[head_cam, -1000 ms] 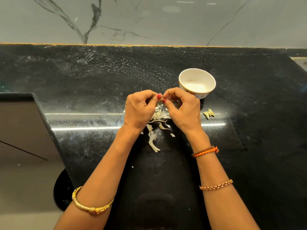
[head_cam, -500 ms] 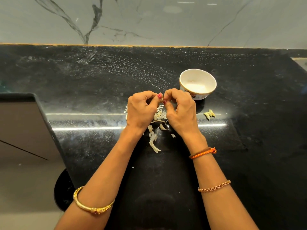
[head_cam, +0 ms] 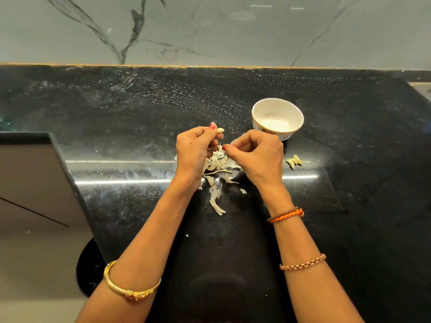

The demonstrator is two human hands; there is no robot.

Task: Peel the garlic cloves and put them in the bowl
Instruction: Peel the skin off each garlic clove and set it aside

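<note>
My left hand (head_cam: pixel 194 148) pinches a pale garlic clove (head_cam: pixel 220 130) between thumb and fingertips above the black counter. My right hand (head_cam: pixel 257 155) is a short way to the right, its fingers curled and pinching a thin strip of skin (head_cam: pixel 238 139). Below and between both hands lies a pile of papery garlic skins (head_cam: pixel 217 163). A white bowl (head_cam: pixel 293 130) stands just beyond my right hand, to its right. A couple of yellowish cloves (head_cam: pixel 294 161) lie on the counter right of my right hand.
More skin scraps (head_cam: pixel 217 203) trail toward me on the black stone counter (head_cam: pixel 116 117). A marble wall (head_cam: pixel 210 31) runs along the back. The counter's left edge drops to a grey floor (head_cam: pixel 28 183) at the left.
My hands, which met at the fingertips over the skins, have come apart. The left one now holds the clove up, and the right one has drawn away with a strip of skin.
</note>
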